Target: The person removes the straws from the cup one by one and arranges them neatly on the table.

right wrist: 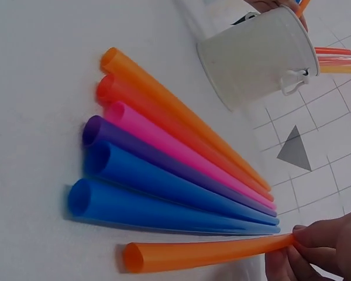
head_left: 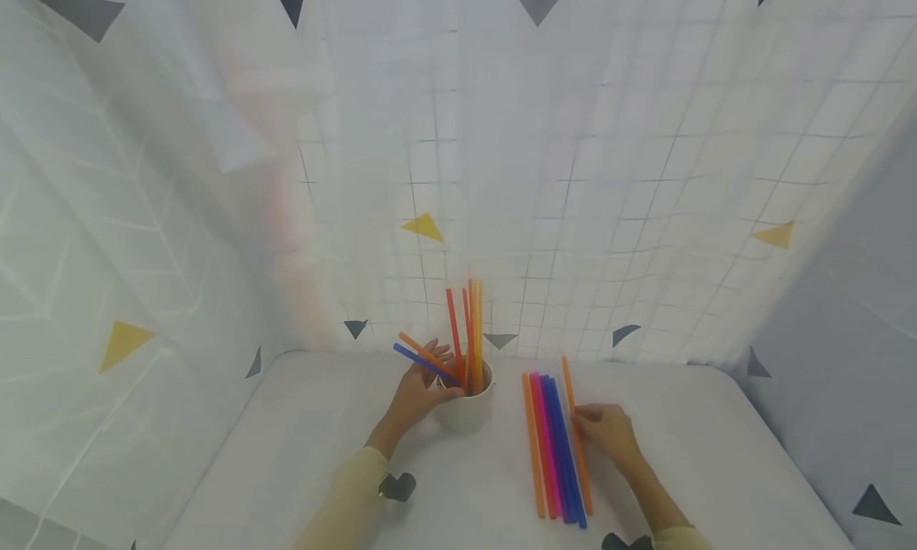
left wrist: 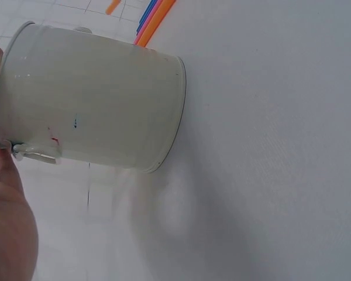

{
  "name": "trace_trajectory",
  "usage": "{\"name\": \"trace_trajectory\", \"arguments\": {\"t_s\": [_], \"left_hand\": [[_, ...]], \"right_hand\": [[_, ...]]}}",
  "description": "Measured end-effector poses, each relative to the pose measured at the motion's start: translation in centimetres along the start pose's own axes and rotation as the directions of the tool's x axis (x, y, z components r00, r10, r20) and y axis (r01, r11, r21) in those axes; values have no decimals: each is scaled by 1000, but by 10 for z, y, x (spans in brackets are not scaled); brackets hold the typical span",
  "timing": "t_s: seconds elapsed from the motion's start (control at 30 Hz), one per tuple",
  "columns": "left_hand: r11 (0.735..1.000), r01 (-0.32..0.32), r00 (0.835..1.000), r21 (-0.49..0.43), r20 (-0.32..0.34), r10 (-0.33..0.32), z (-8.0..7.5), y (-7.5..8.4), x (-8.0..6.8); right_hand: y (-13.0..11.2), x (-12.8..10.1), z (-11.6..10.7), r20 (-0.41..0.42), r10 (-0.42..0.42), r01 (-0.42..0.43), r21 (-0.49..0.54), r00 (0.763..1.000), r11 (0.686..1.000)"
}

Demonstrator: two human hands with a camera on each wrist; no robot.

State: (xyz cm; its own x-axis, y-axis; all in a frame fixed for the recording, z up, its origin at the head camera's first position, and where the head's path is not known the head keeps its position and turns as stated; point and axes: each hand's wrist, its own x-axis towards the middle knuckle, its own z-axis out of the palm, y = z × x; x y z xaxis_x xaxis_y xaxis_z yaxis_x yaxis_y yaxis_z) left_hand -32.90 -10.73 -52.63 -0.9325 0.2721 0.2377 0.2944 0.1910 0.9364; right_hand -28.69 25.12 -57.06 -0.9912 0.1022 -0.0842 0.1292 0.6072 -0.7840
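A white metal cup (head_left: 469,412) stands mid-table with several red and orange straws (head_left: 469,327) upright in it. My left hand (head_left: 428,381) is at its left rim, fingers curled round a blue straw (head_left: 419,363) and an orange one that slant out to the left. In the left wrist view the cup (left wrist: 93,99) fills the frame beside my palm (left wrist: 6,228). To the right lies a row of orange, pink, purple and blue straws (head_left: 550,446). My right hand (head_left: 583,415) pinches a thin orange straw (right wrist: 210,252) lying on the row's right side.
The white table (head_left: 301,438) is closed in by tiled curtain walls on the left, back and right. The cup (right wrist: 251,55) has a small handle lug on its side. A dark wrist strap (head_left: 397,486) shows near each sleeve.
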Motion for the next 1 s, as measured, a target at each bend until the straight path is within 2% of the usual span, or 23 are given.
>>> {"name": "trace_trajectory", "arguments": {"t_s": [0.23, 0.43, 0.6, 0.77, 1.0], "left_hand": [[1000, -1, 1000, 14, -5, 1, 1, -18, 6], [1000, -27, 1000, -8, -5, 27, -1, -32, 9], [999, -47, 999, -6, -5, 47, -2, -34, 9], [999, -36, 999, 16, -8, 37, -1, -33, 10], [999, -32, 999, 27, -17, 32, 0, -35, 10]], "right_hand": [[7, 0, 5, 23, 35, -35, -11, 999, 999], [8, 2, 9, 35, 49, -48, -31, 998, 998], [5, 1, 10, 37, 58, -57, -27, 998, 998], [6, 2, 11, 39, 44, -42, -42, 998, 998], [5, 2, 12, 34, 68, -65, -78, 997, 995]]}}
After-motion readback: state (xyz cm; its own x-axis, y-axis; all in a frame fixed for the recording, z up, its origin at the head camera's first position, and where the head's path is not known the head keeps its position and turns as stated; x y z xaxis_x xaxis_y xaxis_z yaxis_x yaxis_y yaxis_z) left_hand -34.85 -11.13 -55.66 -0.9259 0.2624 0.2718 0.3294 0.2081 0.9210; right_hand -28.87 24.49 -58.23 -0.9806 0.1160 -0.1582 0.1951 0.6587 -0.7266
